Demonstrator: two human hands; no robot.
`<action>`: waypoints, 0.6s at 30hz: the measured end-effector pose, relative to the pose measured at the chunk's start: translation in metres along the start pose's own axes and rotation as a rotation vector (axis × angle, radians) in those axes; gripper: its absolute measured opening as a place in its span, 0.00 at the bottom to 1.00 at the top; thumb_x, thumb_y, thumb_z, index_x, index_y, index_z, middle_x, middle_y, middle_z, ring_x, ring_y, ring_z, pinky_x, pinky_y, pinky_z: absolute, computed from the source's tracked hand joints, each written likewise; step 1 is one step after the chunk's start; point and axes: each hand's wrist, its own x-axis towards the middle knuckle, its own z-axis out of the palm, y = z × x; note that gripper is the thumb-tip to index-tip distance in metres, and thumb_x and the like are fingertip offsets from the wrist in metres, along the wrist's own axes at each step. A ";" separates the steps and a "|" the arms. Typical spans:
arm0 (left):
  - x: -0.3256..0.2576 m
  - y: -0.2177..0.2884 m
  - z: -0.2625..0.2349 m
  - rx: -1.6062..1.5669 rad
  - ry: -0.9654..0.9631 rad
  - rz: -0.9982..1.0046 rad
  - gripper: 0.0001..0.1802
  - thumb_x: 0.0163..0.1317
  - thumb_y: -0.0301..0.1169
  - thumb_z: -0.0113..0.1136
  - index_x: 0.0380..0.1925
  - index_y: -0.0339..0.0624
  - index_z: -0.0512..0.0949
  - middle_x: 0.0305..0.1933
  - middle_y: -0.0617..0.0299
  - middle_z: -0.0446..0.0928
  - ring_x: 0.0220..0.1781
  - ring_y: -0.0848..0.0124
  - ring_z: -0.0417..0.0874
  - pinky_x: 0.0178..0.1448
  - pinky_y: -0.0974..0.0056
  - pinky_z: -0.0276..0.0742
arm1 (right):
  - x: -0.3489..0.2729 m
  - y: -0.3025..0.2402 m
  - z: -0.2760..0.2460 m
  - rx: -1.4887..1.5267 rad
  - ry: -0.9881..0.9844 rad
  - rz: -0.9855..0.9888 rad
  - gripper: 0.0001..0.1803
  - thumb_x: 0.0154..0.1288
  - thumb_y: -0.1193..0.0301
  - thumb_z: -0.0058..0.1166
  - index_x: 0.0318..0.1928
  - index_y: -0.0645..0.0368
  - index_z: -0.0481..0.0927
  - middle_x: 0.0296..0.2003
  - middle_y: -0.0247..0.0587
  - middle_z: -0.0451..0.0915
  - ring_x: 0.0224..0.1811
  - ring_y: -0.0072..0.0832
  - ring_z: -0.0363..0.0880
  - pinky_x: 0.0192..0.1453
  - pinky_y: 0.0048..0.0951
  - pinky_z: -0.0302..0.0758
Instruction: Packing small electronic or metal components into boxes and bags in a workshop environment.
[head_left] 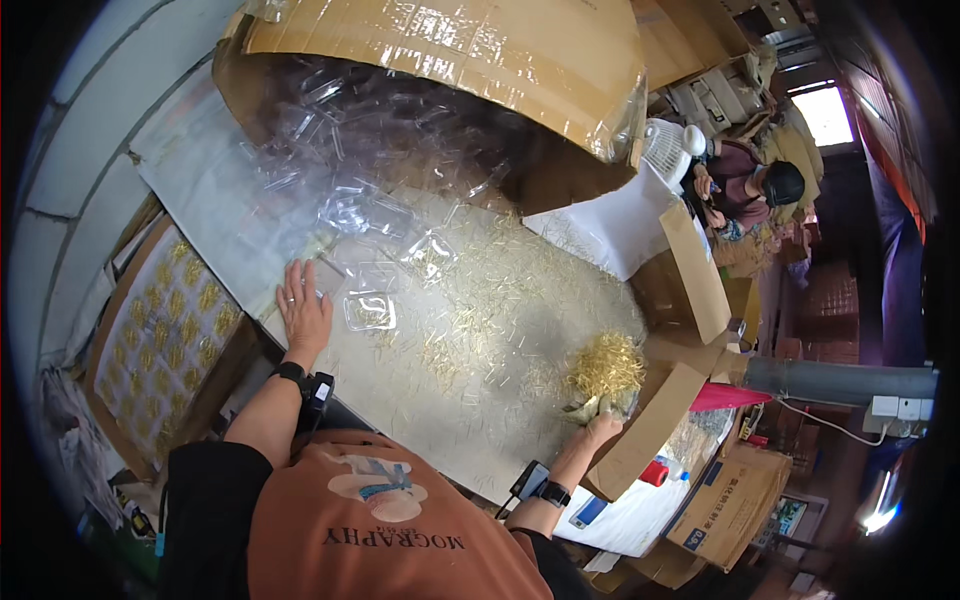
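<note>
My left hand lies flat on the table, fingers apart and holding nothing. Just to its right rests a clear plastic tray, with more clear trays beyond it. At the right side of the table my right hand is closed on a greenish-grey thing whose kind I cannot make out. Against its far side sits a dense heap of thin gold pin-like pieces. Loose gold pieces are strewn across the table between my hands.
A big cardboard box lies open towards me, spilling clear plastic trays. Another open carton stands at the right edge. A board with gold bundles is at the left. A person sits at the far right near a white fan.
</note>
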 end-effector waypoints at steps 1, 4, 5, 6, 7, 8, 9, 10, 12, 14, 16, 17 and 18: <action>-0.003 -0.003 -0.003 0.006 -0.003 -0.004 0.36 0.57 0.33 0.50 0.65 0.41 0.49 0.68 0.52 0.47 0.71 0.56 0.43 0.70 0.47 0.39 | -0.016 -0.018 0.005 0.157 -0.020 0.072 0.10 0.49 0.84 0.49 0.34 0.75 0.77 0.29 0.43 0.78 0.26 0.28 0.76 0.28 0.32 0.73; -0.001 0.001 -0.004 -0.017 0.033 0.022 0.36 0.57 0.33 0.50 0.65 0.42 0.49 0.68 0.52 0.47 0.71 0.56 0.43 0.70 0.47 0.39 | 0.010 0.023 -0.011 -0.063 -0.099 0.067 0.12 0.51 0.82 0.47 0.38 0.73 0.74 0.34 0.46 0.77 0.27 0.31 0.76 0.27 0.32 0.75; -0.001 0.001 -0.002 -0.008 0.020 0.007 0.36 0.57 0.33 0.50 0.65 0.42 0.49 0.68 0.51 0.47 0.71 0.56 0.43 0.70 0.47 0.39 | -0.001 0.012 0.003 0.030 -0.110 0.113 0.12 0.51 0.82 0.45 0.39 0.71 0.73 0.34 0.46 0.76 0.27 0.31 0.76 0.26 0.31 0.75; 0.001 0.001 -0.001 0.000 0.007 -0.010 0.36 0.57 0.33 0.50 0.65 0.42 0.49 0.68 0.51 0.47 0.72 0.56 0.43 0.70 0.47 0.39 | 0.000 0.019 0.013 0.035 -0.123 0.109 0.12 0.51 0.82 0.45 0.39 0.71 0.73 0.34 0.46 0.76 0.27 0.31 0.76 0.26 0.31 0.75; 0.001 0.004 0.001 -0.009 0.006 -0.007 0.36 0.57 0.33 0.50 0.65 0.42 0.49 0.68 0.51 0.47 0.72 0.56 0.43 0.70 0.47 0.39 | -0.001 0.027 0.012 0.147 -0.138 0.153 0.13 0.52 0.81 0.45 0.40 0.70 0.73 0.35 0.46 0.76 0.28 0.31 0.76 0.27 0.31 0.75; 0.000 0.003 -0.002 -0.013 0.015 0.003 0.36 0.57 0.33 0.50 0.65 0.42 0.49 0.68 0.51 0.47 0.72 0.56 0.43 0.70 0.47 0.39 | -0.006 0.034 0.016 0.260 -0.167 0.210 0.13 0.53 0.81 0.44 0.42 0.69 0.72 0.35 0.46 0.76 0.28 0.31 0.76 0.27 0.31 0.76; -0.002 0.001 -0.005 -0.018 0.025 0.012 0.36 0.57 0.33 0.50 0.65 0.42 0.50 0.68 0.51 0.47 0.72 0.56 0.43 0.70 0.47 0.39 | -0.013 0.040 0.019 0.259 -0.178 0.214 0.13 0.53 0.81 0.44 0.42 0.69 0.72 0.35 0.46 0.76 0.28 0.31 0.76 0.27 0.31 0.76; -0.001 0.000 -0.003 -0.022 0.033 0.004 0.36 0.57 0.33 0.50 0.65 0.42 0.50 0.68 0.51 0.47 0.72 0.56 0.43 0.70 0.47 0.39 | -0.017 0.044 0.026 0.273 -0.241 0.311 0.14 0.56 0.79 0.45 0.45 0.69 0.71 0.35 0.46 0.76 0.29 0.32 0.76 0.29 0.32 0.77; 0.001 -0.001 0.001 -0.010 0.002 0.001 0.36 0.57 0.33 0.50 0.65 0.42 0.50 0.68 0.51 0.47 0.72 0.57 0.44 0.70 0.47 0.39 | -0.028 0.043 0.047 0.288 -0.324 0.395 0.16 0.58 0.78 0.45 0.48 0.68 0.69 0.35 0.46 0.76 0.31 0.33 0.77 0.31 0.32 0.78; 0.001 -0.002 -0.003 -0.014 0.012 -0.017 0.36 0.57 0.34 0.50 0.65 0.42 0.50 0.68 0.51 0.47 0.72 0.57 0.44 0.70 0.47 0.39 | -0.060 0.037 0.074 0.513 -0.340 0.497 0.20 0.60 0.74 0.49 0.53 0.66 0.67 0.40 0.47 0.76 0.37 0.34 0.77 0.35 0.32 0.79; -0.001 -0.001 -0.006 -0.028 0.022 -0.018 0.36 0.56 0.34 0.50 0.65 0.41 0.50 0.68 0.51 0.47 0.72 0.56 0.44 0.70 0.47 0.39 | -0.070 0.045 0.093 0.467 -0.473 0.559 0.25 0.60 0.71 0.51 0.58 0.62 0.64 0.49 0.49 0.73 0.47 0.39 0.74 0.47 0.37 0.77; -0.002 -0.002 -0.005 -0.025 0.012 -0.012 0.36 0.56 0.34 0.50 0.64 0.41 0.50 0.68 0.51 0.47 0.72 0.56 0.44 0.70 0.47 0.39 | -0.075 0.043 0.104 0.341 -0.552 0.524 0.25 0.61 0.70 0.51 0.58 0.61 0.64 0.51 0.49 0.72 0.50 0.40 0.73 0.51 0.40 0.76; -0.002 -0.003 -0.005 -0.022 0.003 -0.006 0.36 0.56 0.35 0.50 0.64 0.41 0.50 0.68 0.51 0.47 0.72 0.56 0.44 0.70 0.47 0.39 | -0.083 0.042 0.114 0.433 -0.614 0.472 0.24 0.62 0.69 0.50 0.58 0.60 0.64 0.50 0.48 0.72 0.50 0.40 0.72 0.52 0.40 0.75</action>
